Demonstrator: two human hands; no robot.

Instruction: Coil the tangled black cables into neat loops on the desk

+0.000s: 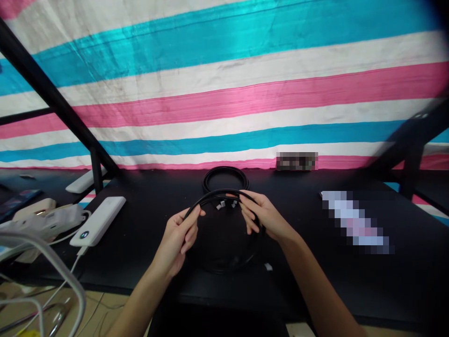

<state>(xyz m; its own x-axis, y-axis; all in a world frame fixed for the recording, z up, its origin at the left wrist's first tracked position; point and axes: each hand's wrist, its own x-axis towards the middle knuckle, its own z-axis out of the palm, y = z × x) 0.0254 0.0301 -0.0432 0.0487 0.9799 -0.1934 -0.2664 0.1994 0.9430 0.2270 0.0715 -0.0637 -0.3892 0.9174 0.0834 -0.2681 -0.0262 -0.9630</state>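
Note:
Both my hands hold a coiled black cable over the black table. My left hand pinches the coil's left side with closed fingers. On the right side, my right hand wraps its fingers round the coil. Small silver connector ends hang inside the top of the loop. The lower part of the coil rests dark against the table. A second coiled black cable lies flat on the table just behind the held one.
A white power bank with a plugged white cord lies at the left, beside a white power strip and another white bar. A striped cloth hangs behind. Black frame bars slant at left and right.

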